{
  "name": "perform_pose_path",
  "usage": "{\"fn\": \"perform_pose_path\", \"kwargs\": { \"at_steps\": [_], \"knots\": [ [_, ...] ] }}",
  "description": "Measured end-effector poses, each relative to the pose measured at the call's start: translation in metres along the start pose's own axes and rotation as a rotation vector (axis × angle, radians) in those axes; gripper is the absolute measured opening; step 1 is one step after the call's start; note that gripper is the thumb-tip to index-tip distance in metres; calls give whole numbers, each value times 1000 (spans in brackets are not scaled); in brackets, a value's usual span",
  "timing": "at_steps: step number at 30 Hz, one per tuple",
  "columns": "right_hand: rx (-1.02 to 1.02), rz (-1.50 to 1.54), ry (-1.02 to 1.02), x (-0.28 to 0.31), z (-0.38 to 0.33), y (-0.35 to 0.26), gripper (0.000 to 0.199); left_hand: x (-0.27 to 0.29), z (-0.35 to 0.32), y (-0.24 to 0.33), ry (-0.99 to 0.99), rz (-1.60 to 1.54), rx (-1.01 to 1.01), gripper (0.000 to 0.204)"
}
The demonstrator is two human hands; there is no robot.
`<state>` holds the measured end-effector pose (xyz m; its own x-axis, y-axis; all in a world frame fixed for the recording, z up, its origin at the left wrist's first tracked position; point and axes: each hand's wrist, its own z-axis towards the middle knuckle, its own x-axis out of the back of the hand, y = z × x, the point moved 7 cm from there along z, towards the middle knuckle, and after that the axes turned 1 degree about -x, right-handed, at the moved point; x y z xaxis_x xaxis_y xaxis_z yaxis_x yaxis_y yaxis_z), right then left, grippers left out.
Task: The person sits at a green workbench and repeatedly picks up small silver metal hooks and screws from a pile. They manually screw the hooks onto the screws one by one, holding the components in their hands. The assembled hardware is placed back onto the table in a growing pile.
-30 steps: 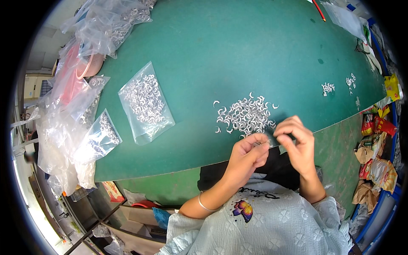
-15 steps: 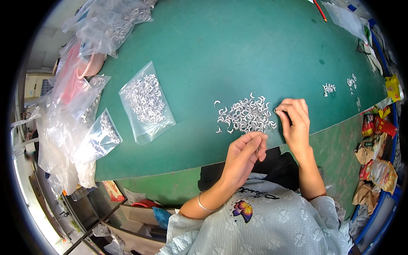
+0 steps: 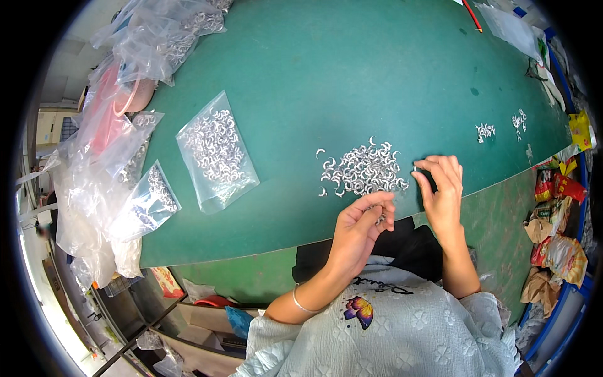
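A loose pile of small silvery crescent-shaped metal pieces (image 3: 363, 168) lies on the green table in front of me. At its near edge my left hand (image 3: 363, 227) is curled, with a few of the pieces showing between thumb and fingers. To the right of the pile, my right hand (image 3: 443, 191) pinches one tiny silvery piece (image 3: 415, 168) between thumb and index finger, just over the tabletop. Its other fingers are bent beside the index finger. Farther right rest two small groups of pieces, a nearer cluster (image 3: 485, 132) and a farther one (image 3: 519, 122).
A clear bag of crescent pieces (image 3: 217, 151) lies flat to the left. Beyond it are a smaller bag (image 3: 151, 201), heaped plastic bags (image 3: 151, 38) and a pink basket (image 3: 135, 97). A red pen (image 3: 472, 16) lies at the far right of the green table (image 3: 326, 69).
My right hand has shifted slightly right and nearer to me, away from the pile, and the pinched piece now shows at its fingertips. My left fingers have opened a little, revealing pieces inside.
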<state>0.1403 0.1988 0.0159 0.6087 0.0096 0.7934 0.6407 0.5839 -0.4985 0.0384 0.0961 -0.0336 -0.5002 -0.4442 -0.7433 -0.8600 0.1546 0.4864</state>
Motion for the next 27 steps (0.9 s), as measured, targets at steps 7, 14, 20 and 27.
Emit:
{"fn": "perform_pose_path", "kwargs": {
  "at_steps": [7, 14, 20, 27],
  "knots": [
    [-37, 282, 21, 2, 0, 6, 14, 1, 1, -3, -33, 14, 1, 19],
    [-172, 808, -197, 1, -7, -18, 16, -2, 2, -1, 7, 116, 9, 19],
    [-124, 743, -241, 7, -8, -26, 21, -3, 0, 6, 7, 296, -101, 9],
    [-160, 790, -198, 10, -10, -29, 25, -3, -3, 7, 32, 298, -117, 8]
  ]
}}
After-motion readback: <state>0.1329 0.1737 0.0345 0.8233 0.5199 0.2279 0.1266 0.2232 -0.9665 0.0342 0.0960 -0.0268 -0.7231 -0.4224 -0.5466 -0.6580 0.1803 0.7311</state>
